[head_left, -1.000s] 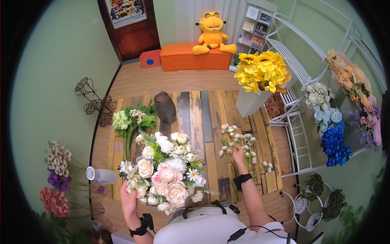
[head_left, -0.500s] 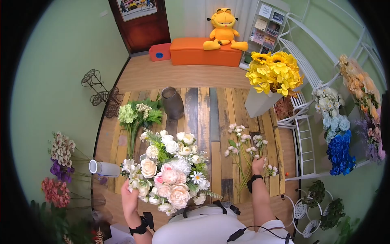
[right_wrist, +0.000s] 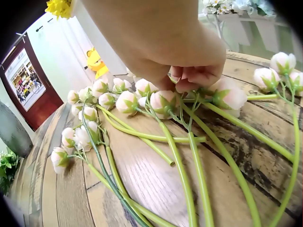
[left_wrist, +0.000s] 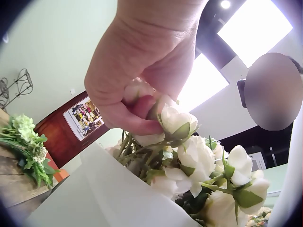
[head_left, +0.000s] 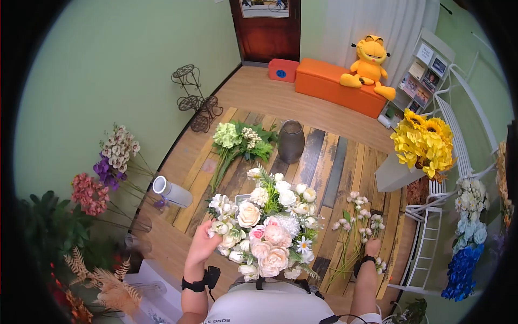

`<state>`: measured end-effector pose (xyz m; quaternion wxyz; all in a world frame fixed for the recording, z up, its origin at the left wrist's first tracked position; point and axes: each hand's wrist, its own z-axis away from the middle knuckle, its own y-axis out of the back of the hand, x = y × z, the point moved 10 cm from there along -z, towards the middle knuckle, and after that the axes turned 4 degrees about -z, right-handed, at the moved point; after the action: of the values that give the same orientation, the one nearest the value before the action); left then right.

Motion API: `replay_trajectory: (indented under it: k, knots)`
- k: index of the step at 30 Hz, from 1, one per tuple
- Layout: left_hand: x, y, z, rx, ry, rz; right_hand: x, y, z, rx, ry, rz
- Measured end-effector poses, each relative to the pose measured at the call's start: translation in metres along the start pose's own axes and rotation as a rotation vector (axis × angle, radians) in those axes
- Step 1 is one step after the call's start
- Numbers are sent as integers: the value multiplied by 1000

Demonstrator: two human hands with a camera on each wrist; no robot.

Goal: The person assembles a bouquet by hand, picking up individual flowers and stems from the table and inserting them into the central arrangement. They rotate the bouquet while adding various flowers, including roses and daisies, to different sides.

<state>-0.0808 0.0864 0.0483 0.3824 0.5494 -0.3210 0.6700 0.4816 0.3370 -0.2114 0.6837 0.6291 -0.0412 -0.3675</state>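
At the table's near edge stands a full bouquet [head_left: 272, 237] of cream, white and pale pink artificial flowers in a white vase [left_wrist: 90, 189]. My left hand [head_left: 204, 242] is at the bouquet's left side. In the left wrist view its thumb and fingers pinch a white rose [left_wrist: 177, 120] among other white blooms. My right hand [head_left: 372, 247] is low over loose stems of pale pink rosebuds [head_left: 345, 224] on the table. Its curled fingers [right_wrist: 196, 75] pinch one rosebud stem [right_wrist: 222, 111] just by the buds; the fingertips are partly hidden behind the blooms.
On the plank table [head_left: 318, 162] lie green hydrangea stems [head_left: 226, 135], with a dark grey vase [head_left: 291, 143] beside them. Yellow sunflowers [head_left: 423, 143] fill a tall pale vase at the right corner. A white vase [head_left: 172, 191] stands left of the table, near racks of flowers.
The head view has turned, shifting the scene rightward and tilting it. My right hand has moved right and nearer across the rosebud stems. My left hand keeps its hold at the bouquet's left.
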Motion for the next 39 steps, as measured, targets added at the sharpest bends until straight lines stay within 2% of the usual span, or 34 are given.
replay_trajectory:
  k: [2, 3, 6, 10, 12, 13, 15, 16, 18, 19, 21, 22, 24, 26, 28, 32, 39]
  knots:
    - [-2, 3, 0, 18, 15, -14, -11, 20, 0, 113, 54, 17]
    - [-4, 3, 1, 19, 14, -9, -16, 26, 1, 109, 68, 20]
    - [-2, 1, 1, 19, 20, 8, -56, 85, 23, 443, 504, -251]
    - [0, -2, 0, -2, 4, -1, -70, 140, 31, 501, 547, -383]
    - [1, -3, -1, -9, -2, 4, -79, 185, 47, 620, 552, -646]
    - [0, -3, -1, -23, 5, -8, -85, 200, 48, 623, 559, -643]
    - [-1, -3, -2, -36, 9, -13, -102, 244, 64, 729, 788, -813]
    - [-3, -3, -2, -32, 12, -16, -115, 263, 76, 731, 794, -811]
    - [-3, -4, -3, -27, 13, -13, -141, 289, 93, 517, 689, -1158]
    - [-1, -4, -4, -22, 7, -9, -160, 302, 109, 518, 694, -1155]
    - [-2, -3, -4, -19, -2, -1, -191, 319, 134, 411, 745, -1543]
    - [-4, -2, -5, -30, -8, -2, -207, 324, 147, 413, 750, -1542]
    - [-5, -2, -5, -41, -18, 0, -261, 323, 177, 92, 934, -1639]
    - [-5, -2, -7, -61, -6, -12, -311, 315, 218, -168, 1064, -1626]
    - [-5, -4, -8, -65, -16, 23, -350, 300, 259, -348, 1135, -1484]
    - [-12, -5, -11, -79, -18, 117, -397, 258, 316, -658, 1271, -1309]
    - [-11, -6, -11, -73, -27, 143, -409, 194, 358, -872, 1370, -1028]
